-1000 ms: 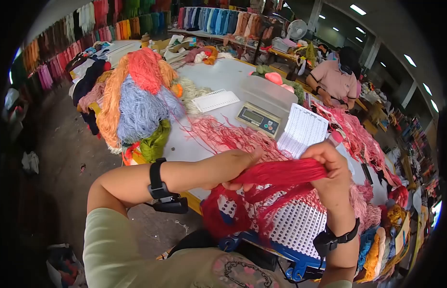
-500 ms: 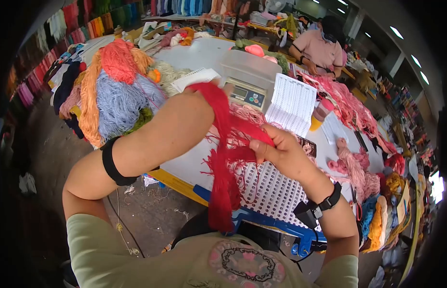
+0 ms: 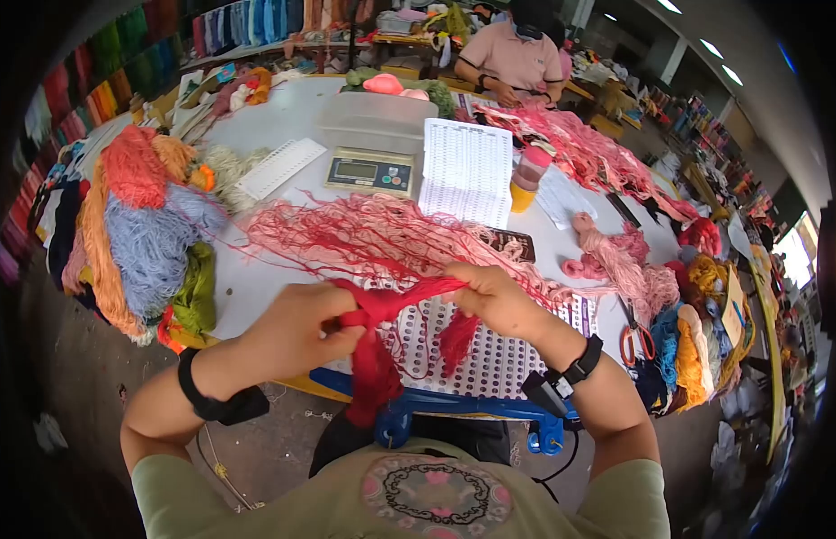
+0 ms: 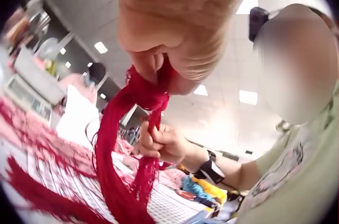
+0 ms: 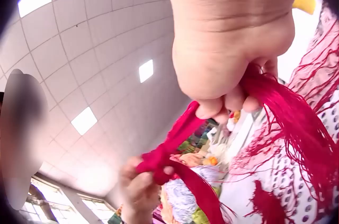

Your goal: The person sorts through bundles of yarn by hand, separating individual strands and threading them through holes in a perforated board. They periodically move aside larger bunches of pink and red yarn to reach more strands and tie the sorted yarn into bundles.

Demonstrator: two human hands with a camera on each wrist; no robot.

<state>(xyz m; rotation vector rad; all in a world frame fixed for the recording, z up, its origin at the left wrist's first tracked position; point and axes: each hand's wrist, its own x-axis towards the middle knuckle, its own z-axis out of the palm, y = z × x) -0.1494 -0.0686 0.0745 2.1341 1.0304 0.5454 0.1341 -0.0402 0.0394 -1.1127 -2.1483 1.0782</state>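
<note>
A hank of crimson yarn is stretched between both hands above the perforated white board. My left hand pinches it where the strands cross in a knot-like bunch, plain in the left wrist view as a tight red wrap. Loose strands hang below that hand over the board's near edge. The right hand grips the other part with curled fingers, pulled out sideways. In the right wrist view a thick red tail spreads out from under this hand.
Tangled pink and red yarn lies just beyond the hands. Behind it are a digital scale, a printed sheet and a pink-and-yellow jar. Yarn heaps fill the left side; scissors lie right. Another person works opposite.
The left hand swung the hank up and over, then came back down to the left. The strands now cross at that hand. The head view has turned rightward.
</note>
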